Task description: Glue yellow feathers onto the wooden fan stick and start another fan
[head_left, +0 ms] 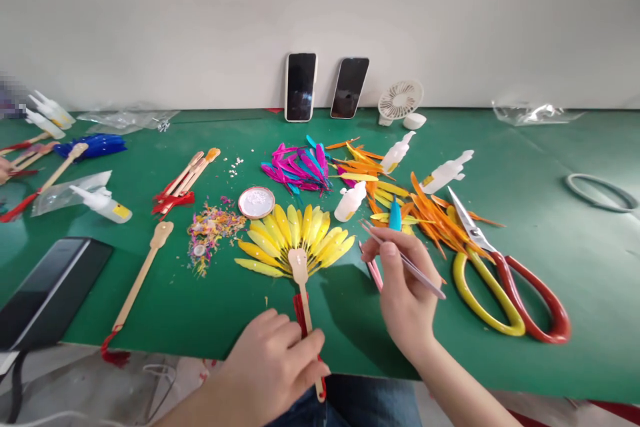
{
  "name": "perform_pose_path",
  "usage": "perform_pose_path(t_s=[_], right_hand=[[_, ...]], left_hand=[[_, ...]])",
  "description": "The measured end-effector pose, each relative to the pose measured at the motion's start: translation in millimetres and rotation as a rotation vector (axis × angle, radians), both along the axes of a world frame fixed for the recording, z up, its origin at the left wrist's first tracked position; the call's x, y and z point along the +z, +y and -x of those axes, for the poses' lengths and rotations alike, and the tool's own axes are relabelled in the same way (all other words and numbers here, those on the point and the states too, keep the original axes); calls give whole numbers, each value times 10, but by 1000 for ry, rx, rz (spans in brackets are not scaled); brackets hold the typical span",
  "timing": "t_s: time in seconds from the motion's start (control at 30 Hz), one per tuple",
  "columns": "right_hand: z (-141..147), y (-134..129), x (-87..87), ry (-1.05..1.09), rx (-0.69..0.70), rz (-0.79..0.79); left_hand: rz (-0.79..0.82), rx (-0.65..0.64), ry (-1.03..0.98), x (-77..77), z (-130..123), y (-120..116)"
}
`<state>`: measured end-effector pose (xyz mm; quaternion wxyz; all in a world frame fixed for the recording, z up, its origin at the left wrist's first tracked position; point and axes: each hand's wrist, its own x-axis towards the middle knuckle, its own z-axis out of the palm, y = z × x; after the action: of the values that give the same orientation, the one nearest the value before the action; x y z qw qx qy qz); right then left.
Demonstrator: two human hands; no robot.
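My left hand (280, 357) is closed round the wooden handle (306, 303) of a feather fan at the table's front edge. Yellow feathers (295, 230) spread from the fan's head, and a red tassel (300, 313) lies along the handle. To the right, my right hand (407, 290) pinches slim tweezers (413, 268), their tips pointing up and left, apart from the feathers. A blue pointed piece (395, 215) shows just beyond its fingers; I cannot tell whether they touch it. A pink strip (374, 270) lies partly hidden beside this hand.
Large scissors (487, 247) lie right, near orange feathers (433, 217) and glue bottles (351, 201). Purple and blue feathers (300, 167), a small white dish (257, 203) and colourful scraps (213, 230) lie beyond. A spare stick (143, 277) and a black device (53, 293) are left. Phones (301, 87) lean behind.
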<state>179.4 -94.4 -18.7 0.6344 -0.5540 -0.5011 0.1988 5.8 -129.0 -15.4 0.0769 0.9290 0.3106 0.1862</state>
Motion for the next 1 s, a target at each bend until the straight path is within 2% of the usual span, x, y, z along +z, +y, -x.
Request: perform_pose_path(t_s=[0.27, 0.5, 0.57, 0.7, 0.8, 1.0], right_hand=[[-8, -10, -16, 41, 48, 60], [13, -26, 18, 55, -73, -118], [14, -25, 19, 77, -99, -154], [13, -31, 1, 75, -96, -183], [33, -47, -10, 16, -5, -176], [137, -61, 8, -281, 432, -31]], left_hand=[[-96, 71, -19, 26, -86, -132], [-295, 44, -142, -115, -46, -310], [-345, 59, -156, -82, -27, -317], [-330, 114, -94, 92, -2, -209], [-391, 135, -162, 174, -14, -51], [-417, 196, -192, 131, -116, 166]])
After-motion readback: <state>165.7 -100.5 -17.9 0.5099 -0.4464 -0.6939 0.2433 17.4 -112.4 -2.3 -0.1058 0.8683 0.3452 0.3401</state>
